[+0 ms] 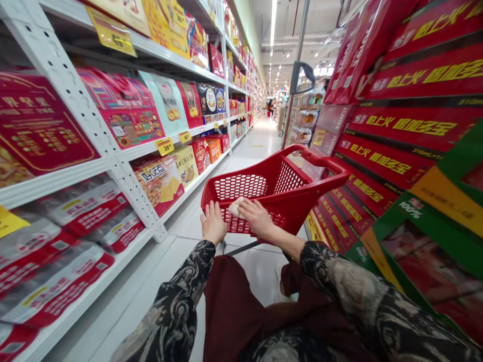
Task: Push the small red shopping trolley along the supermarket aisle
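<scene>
From here I see a red plastic shopping cart (277,196) at bottom centre, its near rim right under both hands. The left hand (214,223) rests open on the rim; the right hand (256,217) lies open beside it, over a crumpled white scrap (236,207). Snack boxes (124,108) on white shelves (64,95) fill the left; red cartons (415,125) stack along the right.

My left hand (213,223) lies palm down, fingers spread and pointing away from me. My right hand (257,217) is palm down too, its fingers stretched flat and angled inward toward my left hand, just apart from it. Both arms reach forward and down. My left sleeve (181,296), black with pale swirls, comes nearly to the hand, while my right sleeve (339,279) stops short, leaving my right wrist (290,242) bare.
</scene>
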`<state>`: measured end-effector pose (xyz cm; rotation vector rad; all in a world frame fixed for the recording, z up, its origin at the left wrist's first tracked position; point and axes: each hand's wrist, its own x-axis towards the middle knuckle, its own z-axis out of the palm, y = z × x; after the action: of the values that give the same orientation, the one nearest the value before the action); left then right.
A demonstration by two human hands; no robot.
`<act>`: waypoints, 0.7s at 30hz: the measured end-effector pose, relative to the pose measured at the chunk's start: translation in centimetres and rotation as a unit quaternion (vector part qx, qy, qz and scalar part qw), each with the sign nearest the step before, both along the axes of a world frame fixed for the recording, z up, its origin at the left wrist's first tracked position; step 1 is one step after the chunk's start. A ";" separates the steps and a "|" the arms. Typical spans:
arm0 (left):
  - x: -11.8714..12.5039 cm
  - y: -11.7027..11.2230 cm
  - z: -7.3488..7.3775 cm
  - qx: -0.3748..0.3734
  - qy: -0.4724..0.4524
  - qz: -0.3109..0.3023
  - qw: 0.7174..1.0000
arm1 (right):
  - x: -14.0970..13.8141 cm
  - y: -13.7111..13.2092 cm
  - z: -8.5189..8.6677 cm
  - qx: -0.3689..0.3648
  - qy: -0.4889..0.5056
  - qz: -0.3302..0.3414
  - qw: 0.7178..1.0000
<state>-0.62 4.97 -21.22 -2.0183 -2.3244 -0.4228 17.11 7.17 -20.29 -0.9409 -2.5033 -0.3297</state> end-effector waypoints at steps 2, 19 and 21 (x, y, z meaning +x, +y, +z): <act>0.8 0.9 0.9 0.001 0.004 -0.017 1.000 | 3.6 0.7 2.7 0.031 0.035 -0.058 0.997; 1.3 -0.7 1.2 -0.061 0.092 -0.033 0.993 | 17.7 3.4 5.0 0.075 0.053 -0.293 0.952; 1.6 -0.7 1.2 -0.065 0.086 -0.026 0.994 | 17.8 3.7 5.2 0.065 0.053 -0.287 0.954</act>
<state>1.01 4.27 -20.01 -2.0826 -2.2547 -0.0958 34.93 10.92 -15.11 -1.5727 -2.0357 -0.5957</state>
